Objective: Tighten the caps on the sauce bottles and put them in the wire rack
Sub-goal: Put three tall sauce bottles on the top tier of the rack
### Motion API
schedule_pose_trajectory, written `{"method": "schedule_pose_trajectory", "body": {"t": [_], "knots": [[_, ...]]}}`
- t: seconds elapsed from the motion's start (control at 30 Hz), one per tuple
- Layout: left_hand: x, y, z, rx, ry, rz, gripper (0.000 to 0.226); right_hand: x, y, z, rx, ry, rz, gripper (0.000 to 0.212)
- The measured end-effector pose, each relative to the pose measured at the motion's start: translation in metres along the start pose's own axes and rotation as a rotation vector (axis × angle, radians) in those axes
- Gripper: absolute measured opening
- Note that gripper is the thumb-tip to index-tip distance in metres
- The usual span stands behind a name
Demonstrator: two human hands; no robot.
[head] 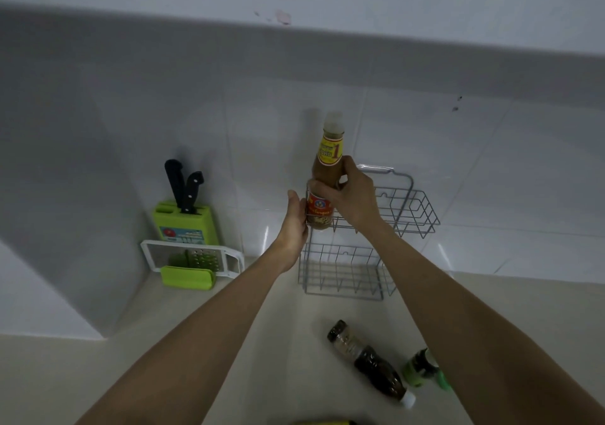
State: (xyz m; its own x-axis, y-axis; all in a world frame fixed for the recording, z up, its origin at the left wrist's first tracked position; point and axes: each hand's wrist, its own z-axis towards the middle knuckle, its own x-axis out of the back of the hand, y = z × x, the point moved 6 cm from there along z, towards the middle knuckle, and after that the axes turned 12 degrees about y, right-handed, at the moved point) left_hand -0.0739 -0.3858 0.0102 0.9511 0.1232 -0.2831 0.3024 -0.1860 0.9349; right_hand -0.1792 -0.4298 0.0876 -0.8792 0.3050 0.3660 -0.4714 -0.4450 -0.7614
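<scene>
A tall brown sauce bottle (329, 149) with a pale cap and a yellow and red label stands upright at the left end of the upper tier of the grey wire rack (412, 208). My right hand (352, 195) wraps its middle from the right. My left hand (294, 224) presses against its lower left side. On the counter near me lie a dark sauce bottle (370, 359) with a white cap and a green bottle (420, 369), partly hidden by my right forearm.
The rack's lower tier (340, 270) stands on the beige counter against the tiled wall. To the left are a green knife block (185, 221) with two black-handled knives, and a white grater (193, 257) with a green holder. A yellow object (320, 422) peeks in at the bottom edge.
</scene>
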Motion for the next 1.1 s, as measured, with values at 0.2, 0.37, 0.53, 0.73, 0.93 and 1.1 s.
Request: {"method": "schedule_pose_trajectory", "body": {"t": [0.2, 0.37, 0.53, 0.73, 0.93, 1.1], "knots": [[0.001, -0.002, 0.000, 0.007, 0.039, 0.061, 0.074, -0.003, 0.007, -0.008, -0.062, -0.004, 0.008, 0.047], [0.004, 0.001, -0.008, -0.012, 0.089, 0.113, 0.072, -0.001, 0.004, -0.022, -0.092, -0.027, 0.037, 0.043], [0.030, -0.023, -0.021, -0.057, 0.272, 0.176, 0.066, 0.040, 0.013, -0.077, -0.040, 0.331, 0.080, 0.030], [0.060, -0.082, -0.044, 0.046, 0.295, 0.348, 0.057, 0.038, 0.104, -0.188, -0.326, -0.167, -0.401, 0.035], [0.068, -0.104, -0.051, 0.141, 0.256, 0.342, 0.052, 0.051, 0.163, -0.269, -0.573, -0.809, -0.950, 0.085], [0.068, -0.111, -0.048, 0.164, 0.214, 0.380, 0.053, 0.051, 0.171, -0.273, -0.547, -0.828, -1.020, 0.076]]}}
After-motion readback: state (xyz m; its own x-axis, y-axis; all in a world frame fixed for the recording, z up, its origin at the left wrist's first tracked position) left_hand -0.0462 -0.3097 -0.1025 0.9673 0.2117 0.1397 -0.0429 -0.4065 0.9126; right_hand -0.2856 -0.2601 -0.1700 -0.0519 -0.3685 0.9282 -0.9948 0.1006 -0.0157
